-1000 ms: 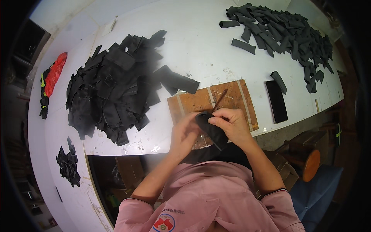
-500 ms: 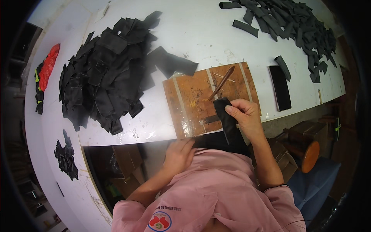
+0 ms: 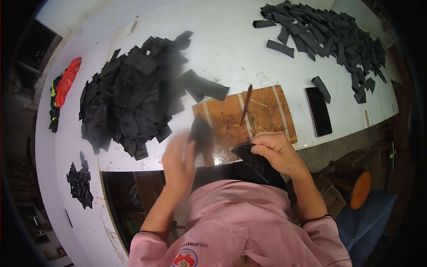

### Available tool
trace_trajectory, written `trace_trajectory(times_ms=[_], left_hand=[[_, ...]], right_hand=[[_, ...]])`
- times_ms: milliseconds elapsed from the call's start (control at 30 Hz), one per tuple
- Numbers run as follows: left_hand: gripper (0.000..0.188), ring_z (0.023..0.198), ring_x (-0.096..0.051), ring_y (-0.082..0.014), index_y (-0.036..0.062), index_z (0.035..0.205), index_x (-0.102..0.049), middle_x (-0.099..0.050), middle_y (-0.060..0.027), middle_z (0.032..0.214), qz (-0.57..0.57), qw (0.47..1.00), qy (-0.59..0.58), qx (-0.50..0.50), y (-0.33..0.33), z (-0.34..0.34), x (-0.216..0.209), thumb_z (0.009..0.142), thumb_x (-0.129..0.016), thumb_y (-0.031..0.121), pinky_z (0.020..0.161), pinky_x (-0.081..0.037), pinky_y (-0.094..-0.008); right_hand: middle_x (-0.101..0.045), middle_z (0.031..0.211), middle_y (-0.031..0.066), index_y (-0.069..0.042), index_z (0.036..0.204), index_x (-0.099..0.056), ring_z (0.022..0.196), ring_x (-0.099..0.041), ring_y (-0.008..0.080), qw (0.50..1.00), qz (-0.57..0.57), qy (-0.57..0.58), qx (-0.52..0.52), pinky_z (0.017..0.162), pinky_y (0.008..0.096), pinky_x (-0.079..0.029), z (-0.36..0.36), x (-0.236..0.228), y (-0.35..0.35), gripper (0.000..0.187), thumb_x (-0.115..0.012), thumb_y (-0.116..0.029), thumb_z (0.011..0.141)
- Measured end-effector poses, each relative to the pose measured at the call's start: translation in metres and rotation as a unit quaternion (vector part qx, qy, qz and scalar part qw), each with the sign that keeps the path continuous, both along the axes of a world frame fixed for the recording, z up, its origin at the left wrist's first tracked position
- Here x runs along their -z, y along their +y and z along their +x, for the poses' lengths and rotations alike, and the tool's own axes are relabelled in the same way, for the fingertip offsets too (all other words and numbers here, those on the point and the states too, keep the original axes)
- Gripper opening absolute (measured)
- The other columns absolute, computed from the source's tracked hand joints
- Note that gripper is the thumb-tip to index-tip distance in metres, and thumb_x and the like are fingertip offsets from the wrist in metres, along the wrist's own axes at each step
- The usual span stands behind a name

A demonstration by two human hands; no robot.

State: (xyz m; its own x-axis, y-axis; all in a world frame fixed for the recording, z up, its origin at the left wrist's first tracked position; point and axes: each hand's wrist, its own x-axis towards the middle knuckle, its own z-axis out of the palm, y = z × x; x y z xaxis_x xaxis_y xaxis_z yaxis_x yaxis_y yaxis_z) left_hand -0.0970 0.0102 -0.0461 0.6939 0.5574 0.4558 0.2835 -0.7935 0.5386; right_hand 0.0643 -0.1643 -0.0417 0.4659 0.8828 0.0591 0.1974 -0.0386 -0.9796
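Note:
My right hand (image 3: 278, 153) pinches a black fabric piece (image 3: 258, 163) between thumb and fingers at the board's near edge, its lower end hanging toward my lap. To its left, my left hand (image 3: 179, 160) is smeared by motion. A second black fabric piece (image 3: 201, 133), also blurred, extends from between its thumb and fingers over the board's left side. Between and beyond my hands lies a worn wooden board (image 3: 218, 113) with pale strips. From it a slim brown stick (image 3: 246, 104) rises at a tilt.
A big heap of flat black fabric pieces (image 3: 129, 93) lies left of the board. Narrow dark strips (image 3: 329, 38) are piled far right. A phone (image 3: 319, 111) lies right of the board, a rolled strip (image 3: 321, 89) against it. A red bundle (image 3: 69, 82) sits far left, a small black pile (image 3: 80, 184) nearer.
My left hand has risen from the table's edge to the board's left side, now with a black piece. My right hand has lowered slightly with its piece, away from the stick.

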Motion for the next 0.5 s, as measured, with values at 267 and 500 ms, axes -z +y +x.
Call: trace_trajectory(times_ms=[267, 500], left_hand=[[0.018, 0.070, -0.056, -0.0054, -0.0004, 0.097, -0.061, -0.062, -0.0022, 0.081, -0.517, 0.831, 0.079, 0.189, -0.004, 0.028, -0.046, 0.080, -0.062, 0.006, 0.062, -0.047, -0.0193], [0.007, 0.061, -0.055, -0.0045, -0.0010, 0.085, -0.062, -0.061, -0.0016, 0.072, -0.490, 0.831, 0.146, 0.218, -0.003, 0.028, -0.039, 0.078, -0.062, 0.001, 0.053, -0.045, -0.0174]], right_hand=[[-0.052, 0.067, 0.0119, 0.002, 0.077, -0.056, 0.063, -0.052, 0.0274, 0.986, -0.006, -0.130, -0.102, 0.058, 0.0342, -0.041, 0.006, -0.025, 0.020, 0.012, -0.057, -0.010, 0.079], [-0.053, 0.069, 0.0114, -0.001, 0.077, -0.058, 0.066, -0.053, 0.0291, 0.968, -0.007, -0.205, -0.147, 0.060, 0.0359, -0.042, 0.006, -0.024, 0.025, 0.013, -0.059, -0.014, 0.077]])
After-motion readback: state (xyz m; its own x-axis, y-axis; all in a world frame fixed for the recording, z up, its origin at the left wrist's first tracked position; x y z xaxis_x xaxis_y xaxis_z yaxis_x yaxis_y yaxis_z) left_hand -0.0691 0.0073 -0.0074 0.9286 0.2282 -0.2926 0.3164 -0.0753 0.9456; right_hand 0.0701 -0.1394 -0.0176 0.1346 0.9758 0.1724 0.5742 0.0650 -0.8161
